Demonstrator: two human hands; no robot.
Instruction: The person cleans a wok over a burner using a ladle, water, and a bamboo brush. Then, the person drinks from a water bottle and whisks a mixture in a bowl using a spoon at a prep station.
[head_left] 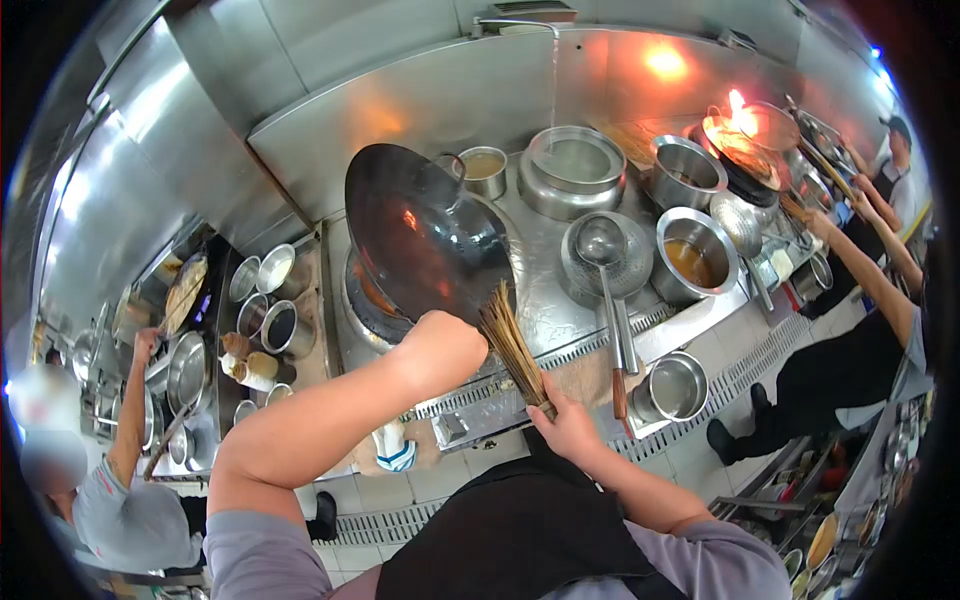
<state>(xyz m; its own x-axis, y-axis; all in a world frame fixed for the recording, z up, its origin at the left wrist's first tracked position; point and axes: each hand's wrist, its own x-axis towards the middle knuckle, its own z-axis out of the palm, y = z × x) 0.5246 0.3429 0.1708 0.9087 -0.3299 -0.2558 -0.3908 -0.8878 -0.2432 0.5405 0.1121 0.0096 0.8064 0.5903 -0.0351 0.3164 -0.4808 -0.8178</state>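
Far left: co-worker's hand (147, 345) at a neighbouring station, at or near a pan handle. Next, squeeze bottles (258, 376) and a steel cup of dark liquid (300, 345), close to the left forearm in this view. Possible tipping, from an outward swing of the elbow.

Centre: dark, round-bottomed wok (430, 240), tipped steeply above the burner ring (375, 328); contact with the ring not determinable. Left hand (445, 345) bare, fingers closed at the near rim, apparently bearing the wok; exact hold hidden. Possible slip or burn, from a one-handed hold on greasy or hot metal. Bamboo brush (513, 345) with splayed ends at the wok's near right edge, right hand's (566, 418) fingers wrapped around the lower end. Possible shedding of slivers, from hard scraping; scorching, from straying over the burner.

Right of centre: long-handled ladle (601, 241) across a strainer, handle overhanging the front edge. Possible snagging by the right sleeve. Beside it, stockpot of amber liquid (665, 270); possible splash, from a knock. Far right: flaming wok (740, 150) near a second co-worker's arms; possible flare-up, from overheated oil.

Brands, labels, writing: none legible, squeeze bottles included.
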